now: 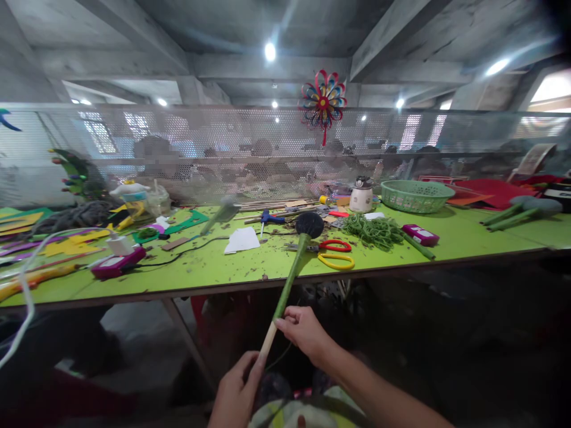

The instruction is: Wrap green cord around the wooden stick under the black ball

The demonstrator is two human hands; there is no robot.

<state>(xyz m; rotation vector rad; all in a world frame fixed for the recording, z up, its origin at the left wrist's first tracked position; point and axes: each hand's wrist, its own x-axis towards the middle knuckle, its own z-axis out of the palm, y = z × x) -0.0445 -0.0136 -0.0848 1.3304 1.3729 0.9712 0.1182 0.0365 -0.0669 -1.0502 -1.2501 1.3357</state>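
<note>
A wooden stick (267, 340) slants up and away from me over the table's front edge. Its upper length is wrapped in green (289, 282) and tops out in a dark round head (309, 224). My left hand (241, 383) is closed around the bare lower end. Higher up, the fingers of my right hand (306, 333) pinch the stick where the green wrapping meets bare wood. A thin strand hangs below that hand. Just behind the stick lie scissors (335, 261) with one red and one yellow handle loop.
On the green table (187, 276) are a white paper (242, 240), a blue-handled tool (272, 219), a heap of green strands (372, 230), a green basket (416, 196), a jar (361, 195) and two purple boxes (118, 263). A perforated screen (214, 160) stands behind; people show through it.
</note>
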